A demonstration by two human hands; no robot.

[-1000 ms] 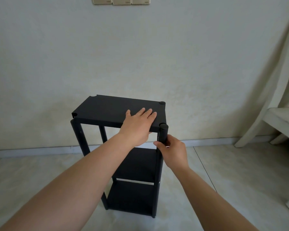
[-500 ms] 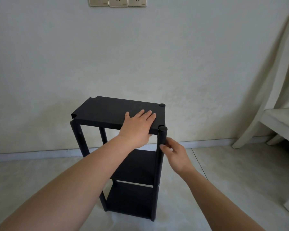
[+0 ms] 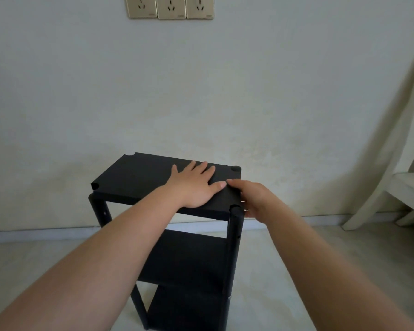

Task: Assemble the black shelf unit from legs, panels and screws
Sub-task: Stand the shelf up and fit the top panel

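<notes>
Head view shows the shelf (image 3: 177, 225) standing upright on the floor (image 3: 296, 271) at about 6 o'clock, near the wall (image 3: 201, 91). Three panels are in place: the top panel (image 3: 139, 177), a middle one and a bottom one below it. Legs show at the corners, and the front right leg (image 3: 234, 247) rises just past the top panel's corner. At the left corners of the top panel the notches look unfilled from above, so those leg tops may sit lower; I cannot tell whether they are fastened.

Left hand (image 3: 194, 185) lies flat on the top panel toward 3 o'clock, fingers straight and spread, pressing down. Right hand (image 3: 253, 197) is at the panel's right edge, thumb on top beside the left hand's little finger, fingers curled down over the side, gripping that edge.

By my reading the build is nearly done: frame up, all panels seated. What seems left is pressing the top panel home and tightening or checking screws, none of which are visible.

Sockets (image 3: 170, 7) sit on the wall at 12 o'clock; a pale cloth (image 3: 392, 139) hangs at 3 o'clock beside a white bench (image 3: 409, 187).
</notes>
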